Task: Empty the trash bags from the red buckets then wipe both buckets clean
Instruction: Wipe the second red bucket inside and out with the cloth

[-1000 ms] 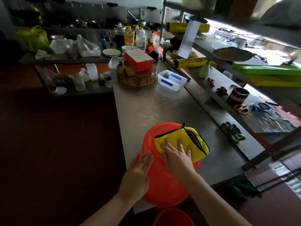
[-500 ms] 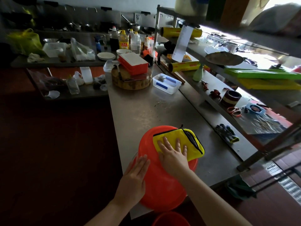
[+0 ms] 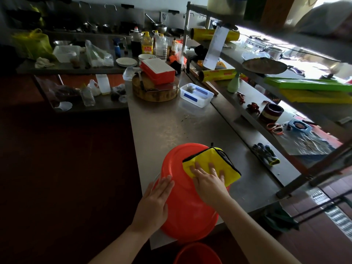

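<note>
- yellow cloth [image 3: 228, 166] under my right hand [image 3: 208, 180], fingers spread flat, pressing it on the tipped red bucket [image 3: 182, 206].
- my left hand [image 3: 154, 202] lies flat, steadying its side at the steel counter [image 3: 171, 126] edge.
- wiping step, i judge; next, sweep the cloth round the side.

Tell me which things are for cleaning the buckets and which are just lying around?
For the job: upturned red bucket, yellow cloth, second red bucket below, left hand, right hand.
Just lying about: chopping block, clear tub, gloves, plates, oil bottle.
</note>
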